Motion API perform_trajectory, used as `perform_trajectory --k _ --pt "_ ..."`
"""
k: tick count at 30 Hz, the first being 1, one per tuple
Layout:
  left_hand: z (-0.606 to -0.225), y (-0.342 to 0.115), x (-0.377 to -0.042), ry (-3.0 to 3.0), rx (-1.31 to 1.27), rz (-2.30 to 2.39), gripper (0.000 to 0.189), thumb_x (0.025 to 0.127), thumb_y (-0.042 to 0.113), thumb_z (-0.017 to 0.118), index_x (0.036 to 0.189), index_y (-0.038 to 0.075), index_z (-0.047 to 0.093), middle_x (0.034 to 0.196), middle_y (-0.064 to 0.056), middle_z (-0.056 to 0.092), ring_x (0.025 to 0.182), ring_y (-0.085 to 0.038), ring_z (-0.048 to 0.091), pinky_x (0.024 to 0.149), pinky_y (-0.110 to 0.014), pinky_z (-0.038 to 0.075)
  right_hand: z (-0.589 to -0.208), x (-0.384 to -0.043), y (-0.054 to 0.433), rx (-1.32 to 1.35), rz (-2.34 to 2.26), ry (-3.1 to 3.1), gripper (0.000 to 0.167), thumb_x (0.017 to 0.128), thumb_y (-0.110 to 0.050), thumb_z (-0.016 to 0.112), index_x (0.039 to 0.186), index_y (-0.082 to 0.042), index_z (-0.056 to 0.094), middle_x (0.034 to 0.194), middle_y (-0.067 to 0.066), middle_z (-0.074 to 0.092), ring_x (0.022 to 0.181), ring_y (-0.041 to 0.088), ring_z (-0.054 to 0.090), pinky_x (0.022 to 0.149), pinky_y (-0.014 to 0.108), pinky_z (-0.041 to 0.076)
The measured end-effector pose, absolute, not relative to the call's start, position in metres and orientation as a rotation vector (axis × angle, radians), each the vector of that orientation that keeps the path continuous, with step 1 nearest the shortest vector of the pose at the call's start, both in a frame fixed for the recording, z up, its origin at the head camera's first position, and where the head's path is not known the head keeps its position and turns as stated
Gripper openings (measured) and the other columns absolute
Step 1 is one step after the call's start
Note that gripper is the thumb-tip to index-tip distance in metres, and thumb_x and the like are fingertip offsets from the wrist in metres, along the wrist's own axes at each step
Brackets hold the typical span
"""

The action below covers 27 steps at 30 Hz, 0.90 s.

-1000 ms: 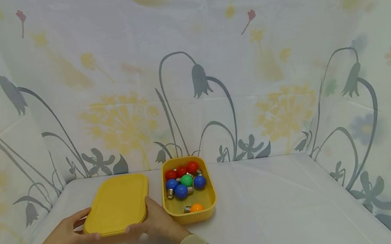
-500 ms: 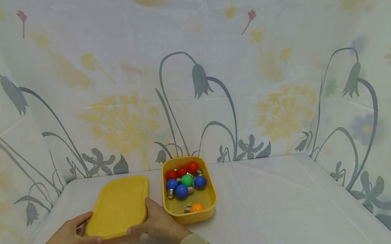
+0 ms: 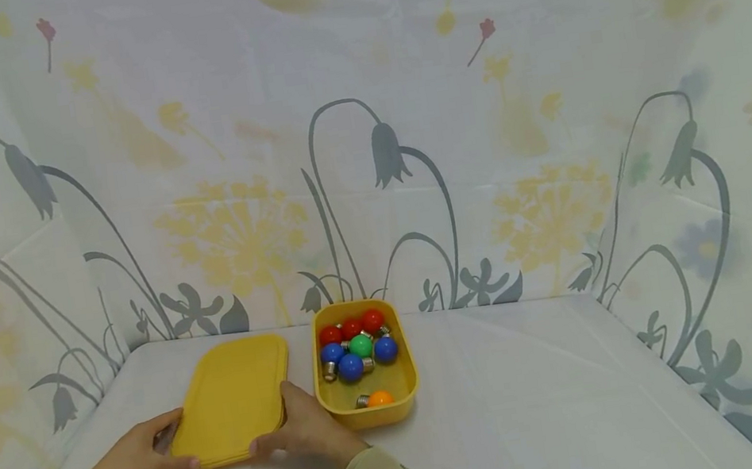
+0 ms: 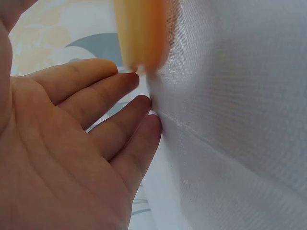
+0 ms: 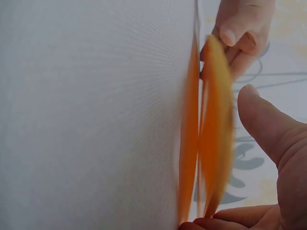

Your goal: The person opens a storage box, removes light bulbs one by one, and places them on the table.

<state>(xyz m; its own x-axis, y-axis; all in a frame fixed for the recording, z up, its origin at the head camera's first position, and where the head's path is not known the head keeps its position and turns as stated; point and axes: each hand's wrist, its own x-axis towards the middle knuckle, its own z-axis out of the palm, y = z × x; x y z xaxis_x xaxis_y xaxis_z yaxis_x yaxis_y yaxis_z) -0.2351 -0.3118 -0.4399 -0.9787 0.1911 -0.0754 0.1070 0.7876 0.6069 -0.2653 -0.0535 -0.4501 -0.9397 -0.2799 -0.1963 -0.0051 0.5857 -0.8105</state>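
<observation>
A flat yellow lid (image 3: 230, 403) with rounded corners is held between both hands at the left of the table in the head view. My left hand (image 3: 130, 461) is at its near left corner, thumb on the front edge. In the left wrist view the fingertips (image 4: 129, 79) reach the lid's edge. At the near right corner is my right hand (image 3: 302, 429), its thumb at the front edge and its fingers along the side. The right wrist view shows the lid (image 5: 221, 129) edge-on, close over the table, with an orange tint beside it.
Right of the lid stands a yellow box (image 3: 408, 390) without a cover. Inside are red bulbs (image 3: 351, 326), blue bulbs (image 3: 350, 367), a green bulb (image 3: 360, 346) and an orange bulb (image 3: 380, 399). A flower-printed curtain (image 3: 519, 126) rises behind the white table (image 3: 537, 404).
The lid's front edge has come a little nearer to me and slightly to the right. My left hand has shifted with it; the right hand and the box have barely moved.
</observation>
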Motion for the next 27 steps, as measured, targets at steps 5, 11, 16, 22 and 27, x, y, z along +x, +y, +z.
perform_trajectory --k 5,11,16,22,27 --pt "-0.441 -0.312 -0.235 2.846 0.244 0.941 0.097 0.072 0.042 0.081 0.135 -0.018 0.038 0.136 -0.040 0.038 0.124 -0.056 0.035 0.098 -0.063 0.037 -0.450 -0.266 -0.053 -0.244 -1.254 2.518 0.099 0.064 -0.037 0.089 0.146 -0.015 0.036 0.142 -0.002 0.046 0.121 0.013 0.047 0.110 0.039 0.034" --pt "-0.439 -0.312 -0.234 2.853 0.246 0.926 0.096 0.073 0.042 0.081 0.135 -0.017 0.038 0.134 -0.040 0.040 0.121 -0.057 0.039 0.096 -0.062 0.039 -0.452 -0.265 -0.054 -0.247 -1.255 2.521 0.099 0.065 -0.037 0.088 0.146 -0.015 0.037 0.142 -0.002 0.046 0.122 0.012 0.047 0.110 0.039 0.035" --pt "-0.438 -0.313 -0.235 2.867 0.233 0.922 0.094 0.074 0.042 0.080 0.135 -0.017 0.039 0.134 -0.040 0.040 0.114 -0.056 0.047 0.092 -0.060 0.044 -0.447 -0.260 -0.054 -0.269 -1.199 2.556 0.098 0.065 -0.041 0.087 0.145 -0.015 0.037 0.144 -0.002 0.045 0.125 0.013 0.046 0.109 0.038 0.035" --pt "-0.436 -0.314 -0.235 2.886 0.274 0.976 0.090 0.077 0.040 0.078 0.136 -0.016 0.037 0.136 -0.039 0.039 0.112 -0.056 0.049 0.088 -0.060 0.047 -0.437 -0.251 -0.053 -0.356 -1.131 2.612 0.097 0.068 -0.046 0.084 0.147 -0.017 0.035 0.147 -0.004 0.041 0.130 0.012 0.042 0.110 0.036 0.034" --pt "-0.432 -0.308 -0.232 2.926 0.369 1.044 0.086 0.079 0.036 0.077 0.137 -0.013 0.038 0.136 -0.036 0.042 0.118 -0.054 0.044 0.088 -0.059 0.047 -0.428 -0.247 -0.050 -0.392 -1.140 2.649 0.092 0.070 -0.046 0.082 0.146 -0.021 0.037 0.146 -0.005 0.041 0.130 0.013 0.042 0.110 0.037 0.035"
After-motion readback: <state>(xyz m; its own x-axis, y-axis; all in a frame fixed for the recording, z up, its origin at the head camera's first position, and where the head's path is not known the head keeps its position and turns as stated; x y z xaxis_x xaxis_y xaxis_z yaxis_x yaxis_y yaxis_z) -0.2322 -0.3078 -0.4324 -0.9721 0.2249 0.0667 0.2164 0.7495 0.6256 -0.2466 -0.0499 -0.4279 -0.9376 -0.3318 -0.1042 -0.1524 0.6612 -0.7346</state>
